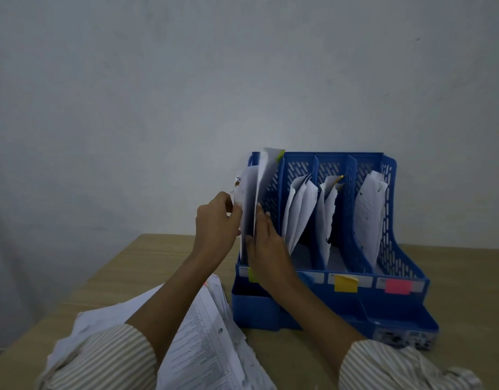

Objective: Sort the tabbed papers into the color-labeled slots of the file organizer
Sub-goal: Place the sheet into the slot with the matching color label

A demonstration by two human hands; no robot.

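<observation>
A blue file organizer (363,305) with several upright slots stands on the wooden table. A white paper with a green tab (266,170) stands in the leftmost slot, above a green label (253,274). My left hand (217,220) pinches the left edge of the sheets (246,192) in that slot. My right hand (266,243) lies with straight fingers against the paper's right side. Papers fill the other slots (299,209), (328,209), (369,209). A yellow label (345,283) and a pink label (398,286) mark the two right slots.
A loose pile of printed papers (206,327) lies on the table (147,266) in front of me, left of the organizer and partly under my left forearm. A plain wall stands close behind the organizer. Low front trays (397,319) jut from the organizer's base.
</observation>
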